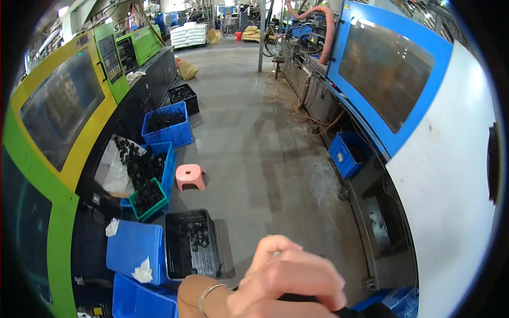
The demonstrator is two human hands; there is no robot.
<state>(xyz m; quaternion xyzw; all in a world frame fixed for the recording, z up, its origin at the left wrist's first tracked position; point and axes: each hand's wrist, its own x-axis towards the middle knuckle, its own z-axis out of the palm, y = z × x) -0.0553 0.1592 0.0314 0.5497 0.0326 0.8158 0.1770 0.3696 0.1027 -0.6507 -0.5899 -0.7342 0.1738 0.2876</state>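
Note:
My left hand [289,278] is raised at the lower middle, close to the camera. Its wrist wears a thin bracelet [211,292] and comes in from the lower left. The fingers are curled, with the thumb bent over the top. A pale speck shows between thumb and finger, too small to make out. Something dark lies below the fingers, mostly hidden. My right hand is not in view. Beyond the wrist, on the floor, stands a black crate [216,249] with small black parts [195,234] in it.
A pink stool [190,174] stands on the floor beside a blue crate [172,161] heaped with black parts and a green basket [139,214]. Blue lidded bins [132,246] sit at the lower left. Machines line both sides: green-yellow [79,175] and blue-white [424,114]. Hoses [318,124] trail at right.

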